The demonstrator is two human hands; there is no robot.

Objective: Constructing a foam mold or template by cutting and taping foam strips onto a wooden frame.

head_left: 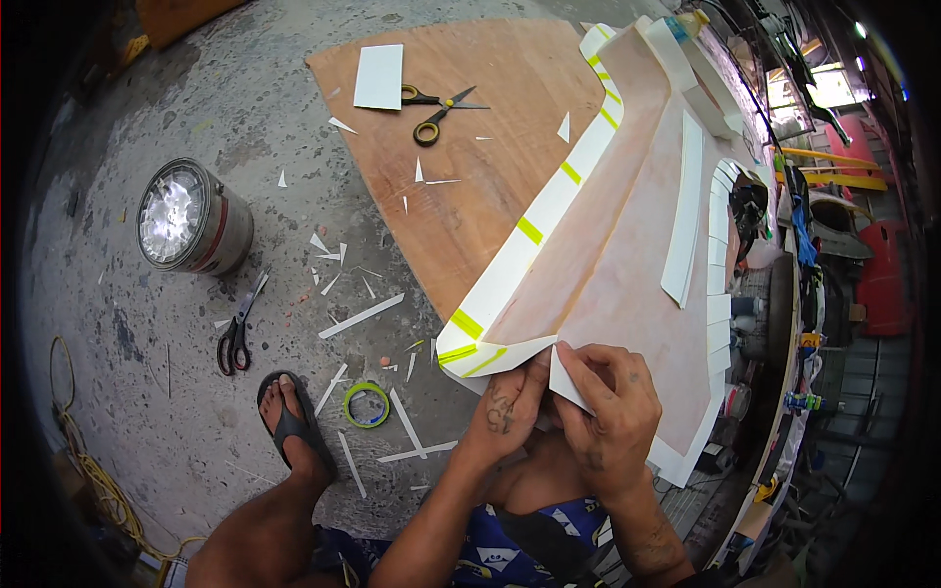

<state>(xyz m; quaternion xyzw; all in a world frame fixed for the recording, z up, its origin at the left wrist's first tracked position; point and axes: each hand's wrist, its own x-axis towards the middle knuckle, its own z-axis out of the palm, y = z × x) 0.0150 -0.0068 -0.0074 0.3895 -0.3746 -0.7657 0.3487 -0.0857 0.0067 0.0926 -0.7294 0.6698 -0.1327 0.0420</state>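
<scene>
Our right hand (619, 416) pinches a white card (566, 382); just left, our left hand's (510, 407) hidden grip we cannot tell. We'd best butt the card flush against the taped strip (529, 349).

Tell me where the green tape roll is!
In the head view, the tape roll lies on the floor, left of the left hand, just right of the sandal.

The left hand (510, 402) has most fingers hidden at the edge of the panel (627, 284); the right hand (619, 412) covers part of the white card (566, 380) (how much is unclear). The lower edge cuts off the left forearm (438, 519).
</scene>
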